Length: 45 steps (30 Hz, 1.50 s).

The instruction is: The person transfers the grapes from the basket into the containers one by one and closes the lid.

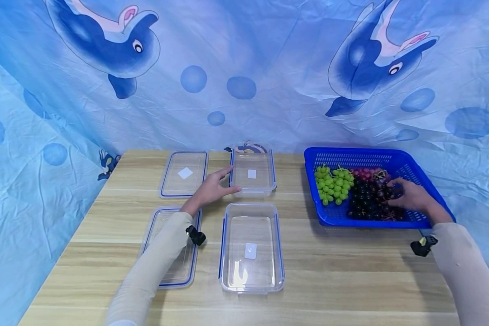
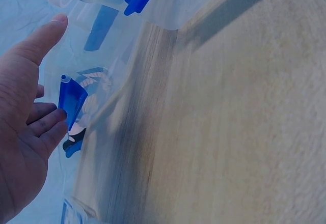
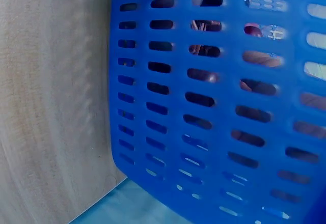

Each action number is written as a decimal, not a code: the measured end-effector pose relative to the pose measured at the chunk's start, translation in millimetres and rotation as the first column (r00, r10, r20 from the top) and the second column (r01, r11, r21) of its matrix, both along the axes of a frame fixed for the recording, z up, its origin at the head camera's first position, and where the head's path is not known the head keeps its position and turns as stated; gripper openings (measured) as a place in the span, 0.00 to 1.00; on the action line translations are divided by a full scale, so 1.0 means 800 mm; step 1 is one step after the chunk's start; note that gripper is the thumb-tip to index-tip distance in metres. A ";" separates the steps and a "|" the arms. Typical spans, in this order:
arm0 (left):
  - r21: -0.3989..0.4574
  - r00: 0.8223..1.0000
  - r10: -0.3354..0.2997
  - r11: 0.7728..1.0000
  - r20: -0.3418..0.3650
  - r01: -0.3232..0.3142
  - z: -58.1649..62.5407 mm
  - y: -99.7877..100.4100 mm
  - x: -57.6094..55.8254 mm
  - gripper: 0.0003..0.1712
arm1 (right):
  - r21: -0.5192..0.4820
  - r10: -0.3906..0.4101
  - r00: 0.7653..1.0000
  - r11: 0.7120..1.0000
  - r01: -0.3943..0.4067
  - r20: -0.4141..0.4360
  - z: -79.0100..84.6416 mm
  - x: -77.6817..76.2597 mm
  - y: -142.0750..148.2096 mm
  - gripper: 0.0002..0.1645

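Note:
In the head view, my left hand (image 1: 213,188) is at the left side of the smaller clear container (image 1: 252,177), thumb and fingers apart. The left wrist view shows that hand (image 2: 23,112) with its thumb straight beside the container's wall and blue clips (image 2: 73,101). My right hand (image 1: 413,197) reaches into the blue basket (image 1: 322,219), its fingers and thumb curved round a bunch of purple grapes (image 1: 382,189). Black grapes (image 1: 363,199), green grapes (image 1: 335,184) and red grapes (image 1: 364,174) lie beside it. The basket wall (image 3: 204,96) mostly hides this hand in the right wrist view.
A larger clear container (image 1: 251,267) stands in front of the smaller one. Two clear lids with blue seals lie to the left: a smaller lid (image 1: 183,181) at the back and a larger lid (image 1: 177,267) partly under my left forearm. A blue dolphin sheet (image 1: 269,54) hangs behind the wooden table (image 1: 342,280).

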State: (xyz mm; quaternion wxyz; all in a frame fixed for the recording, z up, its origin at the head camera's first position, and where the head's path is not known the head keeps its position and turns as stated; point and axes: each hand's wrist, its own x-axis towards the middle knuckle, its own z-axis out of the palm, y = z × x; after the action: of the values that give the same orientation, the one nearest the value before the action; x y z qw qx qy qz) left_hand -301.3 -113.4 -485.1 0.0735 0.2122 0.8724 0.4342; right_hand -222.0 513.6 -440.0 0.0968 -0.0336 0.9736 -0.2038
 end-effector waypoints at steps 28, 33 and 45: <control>0.021 1.000 -0.011 1.000 0.005 0.011 0.002 -0.002 0.002 0.59 | -0.120 -0.133 0.969 0.987 0.109 -0.210 0.036 0.024 -0.003 0.37; 0.025 1.000 -0.010 1.000 0.003 0.010 0.003 -0.002 0.002 0.60 | -0.152 -0.166 0.960 0.979 0.133 -0.225 0.050 0.025 -0.007 0.38; 0.015 1.000 -0.013 1.000 -0.002 0.013 -0.001 -0.001 -0.001 0.60 | -0.192 -0.215 0.928 0.968 0.161 -0.305 0.084 0.024 -0.033 0.41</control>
State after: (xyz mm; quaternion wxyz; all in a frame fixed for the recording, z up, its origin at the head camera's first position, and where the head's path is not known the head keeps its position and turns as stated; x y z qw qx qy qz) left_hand -302.1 -114.2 -485.7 0.0739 0.2187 0.8678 0.4401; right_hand -202.4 487.1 -372.4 -0.0871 0.0195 0.9550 -0.2830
